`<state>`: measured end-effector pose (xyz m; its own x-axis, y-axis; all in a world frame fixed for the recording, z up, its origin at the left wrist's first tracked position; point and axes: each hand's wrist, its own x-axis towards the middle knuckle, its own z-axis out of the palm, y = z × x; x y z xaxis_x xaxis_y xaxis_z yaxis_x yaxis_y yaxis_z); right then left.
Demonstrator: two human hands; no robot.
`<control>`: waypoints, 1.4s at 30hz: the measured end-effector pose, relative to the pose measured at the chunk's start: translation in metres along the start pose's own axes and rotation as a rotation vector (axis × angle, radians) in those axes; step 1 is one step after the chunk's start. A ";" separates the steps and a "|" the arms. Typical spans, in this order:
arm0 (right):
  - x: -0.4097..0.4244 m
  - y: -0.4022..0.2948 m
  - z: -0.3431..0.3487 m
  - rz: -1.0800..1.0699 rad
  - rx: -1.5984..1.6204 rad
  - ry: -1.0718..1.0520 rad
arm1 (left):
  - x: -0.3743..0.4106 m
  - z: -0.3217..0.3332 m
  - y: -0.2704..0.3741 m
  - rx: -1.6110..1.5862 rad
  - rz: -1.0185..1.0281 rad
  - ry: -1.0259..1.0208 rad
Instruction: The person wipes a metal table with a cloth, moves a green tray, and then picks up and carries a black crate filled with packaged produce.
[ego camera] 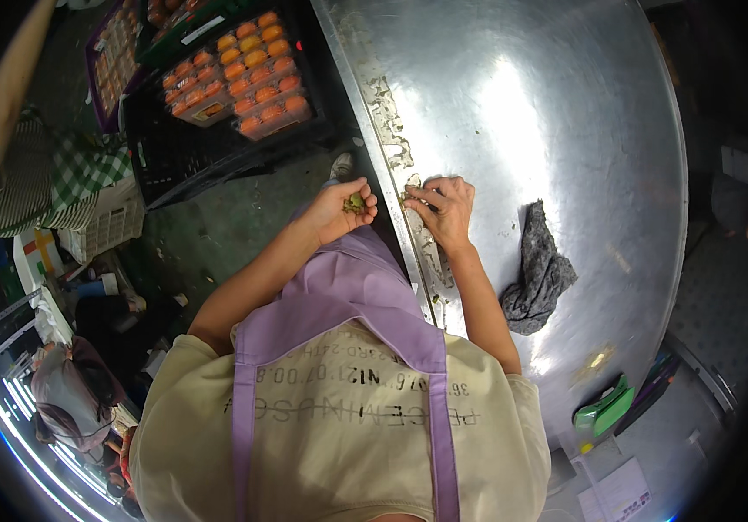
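My left hand is palm up beside the metal table's edge, its fingers curled around small green plant scraps. Over the near edge of the stainless steel table, my right hand has its thumb and fingertips pinched at a worn, peeling strip that runs along the rim. Whether a scrap is between those fingertips cannot be told. A crumpled dark grey cloth lies on the tabletop to the right of my right forearm.
Clear packs of orange fruit fill a black crate at upper left. Near a white crate is another person in a striped top and green checked apron. Further people are at lower left. A green object sits by the table's lower right edge.
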<state>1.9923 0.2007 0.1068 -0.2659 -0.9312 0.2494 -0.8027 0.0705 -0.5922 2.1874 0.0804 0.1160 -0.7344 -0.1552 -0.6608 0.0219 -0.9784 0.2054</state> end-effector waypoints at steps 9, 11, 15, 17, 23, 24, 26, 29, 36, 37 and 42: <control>0.010 -0.012 0.007 -0.042 -0.091 0.181 | -0.002 0.006 -0.004 0.103 -0.013 0.001; 0.009 -0.019 0.003 0.021 -0.037 0.201 | -0.006 0.012 -0.005 0.157 0.000 0.042; 0.013 -0.071 -0.012 -0.121 0.196 0.217 | -0.010 0.032 -0.010 0.148 0.026 0.084; 0.008 -0.084 -0.008 -0.167 0.160 0.082 | -0.006 0.034 -0.015 0.053 0.016 0.128; -0.008 -0.032 -0.036 0.118 0.074 0.146 | -0.005 0.002 -0.015 0.013 -0.040 0.062; -0.013 -0.021 -0.038 0.199 -0.011 0.109 | -0.003 -0.002 -0.016 -0.002 -0.051 0.023; -0.021 -0.010 -0.032 0.197 -0.061 0.083 | -0.003 0.000 -0.016 0.007 -0.057 0.037; -0.023 -0.006 -0.015 0.162 -0.096 0.133 | -0.002 0.005 -0.018 0.019 -0.060 0.067; -0.013 -0.006 0.001 0.113 -0.141 0.208 | 0.002 -0.004 -0.026 0.009 -0.069 0.066; -0.011 -0.008 0.000 0.112 -0.157 0.201 | 0.002 -0.003 -0.027 0.033 -0.067 0.075; -0.007 -0.058 -0.016 -0.107 0.144 0.079 | -0.005 0.016 -0.031 0.104 -0.030 0.101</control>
<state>2.0323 0.2085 0.1513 -0.2291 -0.8991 0.3729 -0.7455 -0.0842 -0.6611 2.1791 0.1139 0.1245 -0.6618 -0.1444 -0.7357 -0.0729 -0.9642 0.2549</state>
